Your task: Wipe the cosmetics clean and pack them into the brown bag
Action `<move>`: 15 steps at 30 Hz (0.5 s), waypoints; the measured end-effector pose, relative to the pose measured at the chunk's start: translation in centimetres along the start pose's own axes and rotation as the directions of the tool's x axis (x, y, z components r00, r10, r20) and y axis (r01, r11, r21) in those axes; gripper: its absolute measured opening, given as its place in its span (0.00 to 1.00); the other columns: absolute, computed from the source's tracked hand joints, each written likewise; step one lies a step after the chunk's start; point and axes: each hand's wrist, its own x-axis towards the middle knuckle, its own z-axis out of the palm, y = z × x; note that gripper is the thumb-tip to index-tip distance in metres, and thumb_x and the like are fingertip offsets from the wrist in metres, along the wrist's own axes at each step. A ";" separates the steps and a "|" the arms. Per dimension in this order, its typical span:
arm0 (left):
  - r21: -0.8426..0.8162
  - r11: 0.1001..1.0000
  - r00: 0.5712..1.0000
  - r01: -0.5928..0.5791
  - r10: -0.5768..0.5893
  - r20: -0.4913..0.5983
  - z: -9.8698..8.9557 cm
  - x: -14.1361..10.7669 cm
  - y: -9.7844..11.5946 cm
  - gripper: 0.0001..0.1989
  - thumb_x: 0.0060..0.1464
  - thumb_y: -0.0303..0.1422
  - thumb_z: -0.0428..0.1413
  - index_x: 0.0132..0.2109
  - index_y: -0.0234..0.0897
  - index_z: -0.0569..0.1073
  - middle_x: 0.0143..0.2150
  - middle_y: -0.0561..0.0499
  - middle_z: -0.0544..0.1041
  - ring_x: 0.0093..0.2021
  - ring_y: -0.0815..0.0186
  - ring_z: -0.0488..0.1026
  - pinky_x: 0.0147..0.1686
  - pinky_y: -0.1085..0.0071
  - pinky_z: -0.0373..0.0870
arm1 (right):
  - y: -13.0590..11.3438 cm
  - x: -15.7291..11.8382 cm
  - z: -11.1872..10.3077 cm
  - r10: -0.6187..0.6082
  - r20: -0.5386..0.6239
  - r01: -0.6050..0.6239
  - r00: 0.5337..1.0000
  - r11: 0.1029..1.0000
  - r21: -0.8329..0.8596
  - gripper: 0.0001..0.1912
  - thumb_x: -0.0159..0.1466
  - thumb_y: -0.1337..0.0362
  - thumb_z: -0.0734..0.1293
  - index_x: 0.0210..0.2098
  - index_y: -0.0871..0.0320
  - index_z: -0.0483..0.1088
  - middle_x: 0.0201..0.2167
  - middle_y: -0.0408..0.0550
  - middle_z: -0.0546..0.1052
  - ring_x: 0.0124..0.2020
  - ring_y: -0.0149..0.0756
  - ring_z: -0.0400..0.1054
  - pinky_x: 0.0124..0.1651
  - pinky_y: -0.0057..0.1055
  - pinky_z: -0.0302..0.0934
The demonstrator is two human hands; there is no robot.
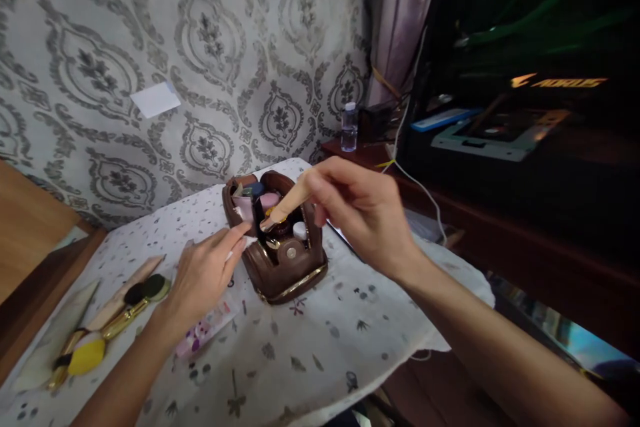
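A brown cosmetic bag stands unzipped on the cloth-covered table. Inside it are a pink item, a dark blue round item, a white-capped item and other small things. Above the opening, my right hand pinches a slim beige tube-like thing, its coppery end pointing down into the bag. My left hand reaches to the bag's left side, fingers stretched out and fingertips at its rim. Something whitish shows by those fingertips, too blurred to name. A pink and purple packet lies under the left wrist.
Makeup brushes with dark heads and a yellow sponge-like piece lie at the table's left. A clear bottle stands on the dark shelf behind. A white cable hangs near the large dark AORUS-marked panel on the right.
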 end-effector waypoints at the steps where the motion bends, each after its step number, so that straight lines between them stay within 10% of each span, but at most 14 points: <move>1: 0.015 1.000 1.000 -0.017 0.018 -0.016 0.4 -0.3 -0.3 0.18 0.68 0.37 0.45 0.57 0.43 0.74 0.45 0.47 0.82 0.39 0.61 0.80 0.35 0.71 0.70 | 0.6 0.4 0.4 -0.017 0.065 0.018 0.998 1.000 -0.016 0.17 0.71 0.55 0.60 0.31 0.56 0.71 0.23 0.40 0.72 0.23 0.27 0.65 0.29 0.24 0.58; 8: -0.024 0.997 0.991 -0.074 0.070 -0.116 1.8 -1.6 -0.7 0.17 0.68 0.30 0.45 0.58 0.39 0.70 0.41 0.48 0.81 0.40 0.64 0.80 0.35 0.73 0.71 | 4.2 2.6 2.9 -0.103 0.345 0.139 0.933 0.987 -0.080 0.19 0.72 0.65 0.57 0.28 0.59 0.71 0.23 0.39 0.71 0.25 0.26 0.61 0.33 0.24 0.53; 15: -0.027 0.995 0.987 -0.091 0.087 -0.132 1.9 -1.3 -0.5 0.18 0.67 0.27 0.45 0.60 0.40 0.69 0.41 0.48 0.81 0.38 0.65 0.79 0.34 0.73 0.71 | 5.0 4.3 5.6 0.060 0.509 0.111 0.859 0.947 -0.300 0.15 0.69 0.68 0.59 0.28 0.60 0.72 0.23 0.44 0.71 0.26 0.30 0.64 0.33 0.27 0.51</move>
